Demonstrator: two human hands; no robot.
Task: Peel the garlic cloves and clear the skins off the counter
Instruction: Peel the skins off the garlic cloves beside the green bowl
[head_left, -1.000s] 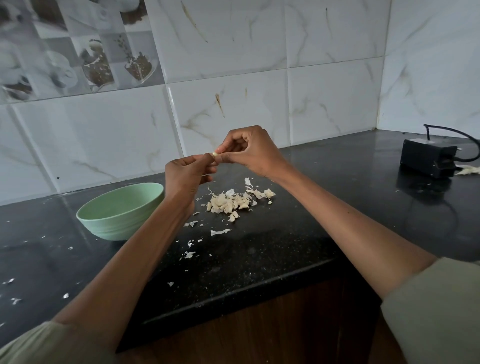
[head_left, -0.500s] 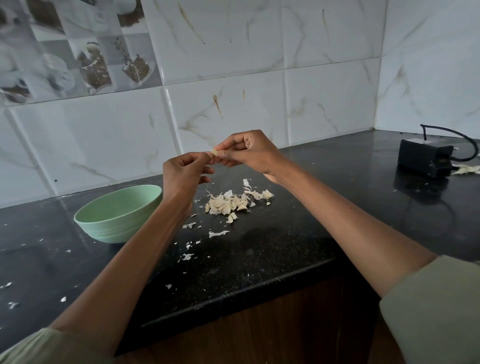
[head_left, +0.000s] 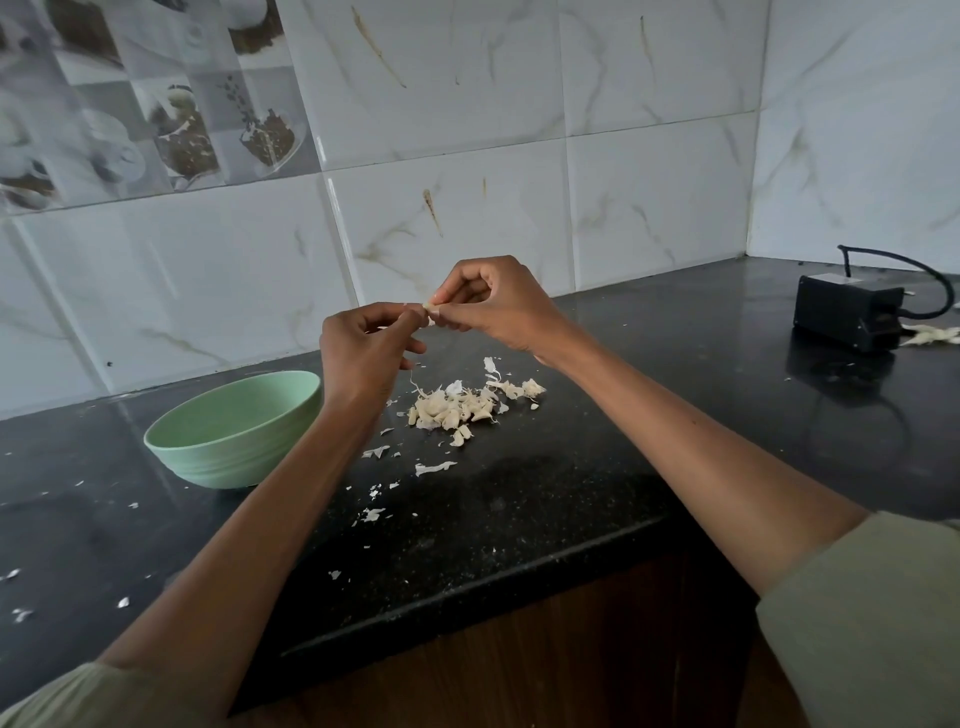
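Observation:
Above the black counter (head_left: 597, 467) my left hand (head_left: 363, 353) and my right hand (head_left: 498, 306) meet fingertip to fingertip. Between them both pinch one small pale garlic clove (head_left: 429, 308), mostly hidden by the fingers. Below the hands lies a pile of garlic cloves (head_left: 457, 408) mixed with skins. Loose white garlic skins (head_left: 434, 467) are scattered toward the counter's front edge. A pale green bowl (head_left: 234, 431) stands left of the pile, its inside hidden from this angle.
A black box with a cable (head_left: 852, 309) sits at the back right, with more pale scraps (head_left: 930, 335) beside it. Small skin flakes (head_left: 21, 613) dot the counter's left side. Tiled walls close the back and right; the counter edge runs along the front.
Both hands stay together on the clove, with the fingers shifting slightly around it. The view has tilted a little; nothing on the counter has moved.

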